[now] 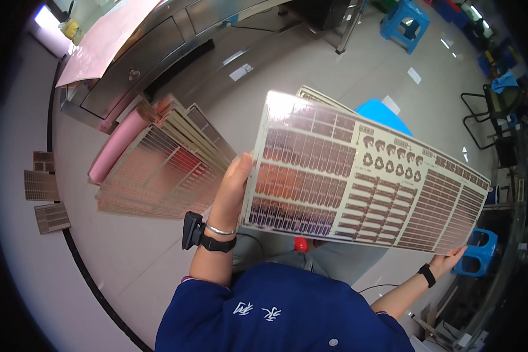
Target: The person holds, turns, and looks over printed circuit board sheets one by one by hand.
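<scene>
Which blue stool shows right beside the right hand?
The lower-right blue stool, just past the right hand holding the patterned panel. The other recognisable stool stands at the top, far from that hand.

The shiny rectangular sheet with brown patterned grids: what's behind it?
Above the held sheet, parts of another pale patterned sheet and a blue curved surface show; the rest is covered.

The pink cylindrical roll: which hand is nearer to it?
Left. The left hand holds the left end of the brown and cream rectangular panel, to the right of the pink roll; the right hand is farther right, at the panel's other end.
</scene>
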Available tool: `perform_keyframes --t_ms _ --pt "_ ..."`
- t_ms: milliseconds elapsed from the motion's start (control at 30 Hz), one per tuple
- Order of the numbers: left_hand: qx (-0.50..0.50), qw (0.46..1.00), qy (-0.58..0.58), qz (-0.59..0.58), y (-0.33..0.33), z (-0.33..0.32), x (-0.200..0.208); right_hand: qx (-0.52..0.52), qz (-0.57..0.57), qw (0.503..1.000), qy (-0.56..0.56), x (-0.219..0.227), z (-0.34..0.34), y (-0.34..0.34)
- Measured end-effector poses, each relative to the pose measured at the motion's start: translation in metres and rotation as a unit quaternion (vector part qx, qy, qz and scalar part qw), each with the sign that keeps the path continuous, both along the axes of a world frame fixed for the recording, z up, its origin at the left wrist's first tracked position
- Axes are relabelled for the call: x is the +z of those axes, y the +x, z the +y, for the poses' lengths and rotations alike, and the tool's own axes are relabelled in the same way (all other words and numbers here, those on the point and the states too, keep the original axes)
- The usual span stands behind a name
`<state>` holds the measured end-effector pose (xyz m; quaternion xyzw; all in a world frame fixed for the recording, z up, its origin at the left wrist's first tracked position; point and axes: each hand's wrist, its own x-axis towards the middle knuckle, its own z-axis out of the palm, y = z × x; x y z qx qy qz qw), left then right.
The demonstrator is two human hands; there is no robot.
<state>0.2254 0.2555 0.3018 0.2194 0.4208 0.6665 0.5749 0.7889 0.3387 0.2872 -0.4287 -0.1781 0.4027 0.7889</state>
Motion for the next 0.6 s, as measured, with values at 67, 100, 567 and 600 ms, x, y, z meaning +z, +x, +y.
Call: perform_keyframes --t_ms 67,100,567,600 --pt "-0.007 1.0 0.011 0.009 0.001 -0.003 0.002 -0.005 0.0 1.0 0.002 0.003 0.002 -0.009" --pt "-0.015 1.0 0.019 0.016 0.001 -0.005 0.003 -0.005 0.001 1.0 0.005 0.002 0.002 -0.005" --pt "0.028 0.999 0.01 0.045 -0.003 -0.007 -0.011 -0.051 -0.006 0.998 -0.032 0.029 -0.001 -0.041" --pt "0.037 0.998 0.007 0.046 -0.003 -0.006 -0.01 -0.06 -0.01 0.998 -0.031 0.033 -0.001 -0.044"
